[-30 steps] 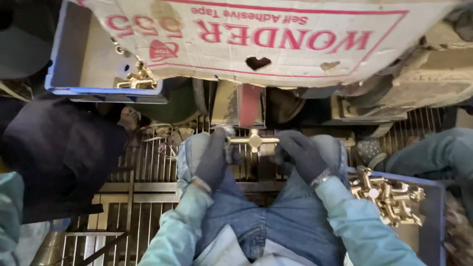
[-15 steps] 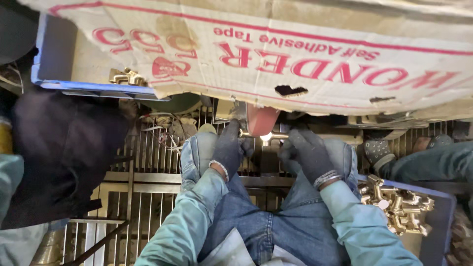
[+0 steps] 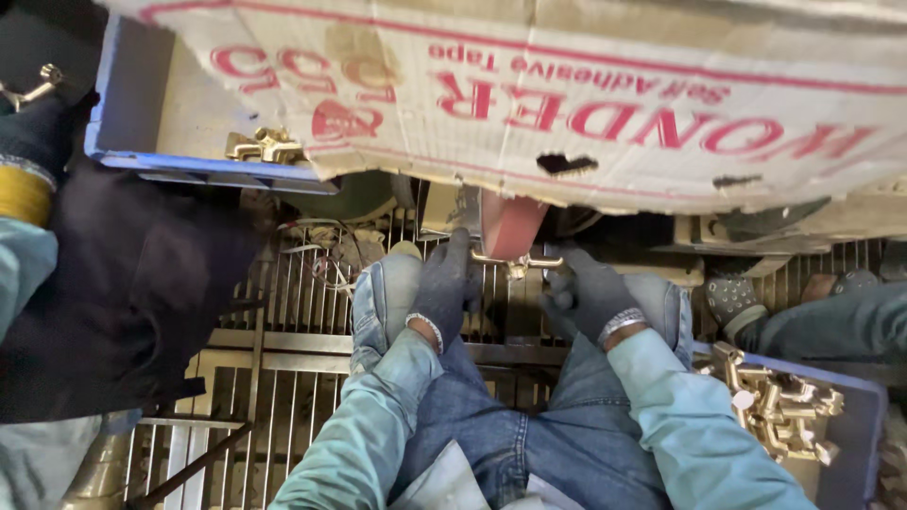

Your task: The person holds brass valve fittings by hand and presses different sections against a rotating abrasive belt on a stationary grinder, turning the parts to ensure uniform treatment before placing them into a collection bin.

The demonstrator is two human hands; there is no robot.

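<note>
Holding: my left hand (image 3: pixel 444 288) and right hand (image 3: pixel 588 297), both in dark gloves, grip a brass fitting (image 3: pixel 516 263) between them, above my knees.
Fitting: it sits at the lower edge of a red sanding belt (image 3: pixel 510 227), touching it, left fingers closed on its left arm, right fingers curled by its right arm.
Around: a printed cardboard sheet (image 3: pixel 586 104) hangs over the belt; a blue tray (image 3: pixel 855 420) of brass pieces lies by my right thigh; another blue tray (image 3: pixel 189 165) with a brass piece sits upper left; metal floor grating (image 3: pixel 283 312) lies below.
Change: a second ago the fitting was lower, clear in front of my knees; now it is up against the belt, and the cardboard fills more of the view.
</note>
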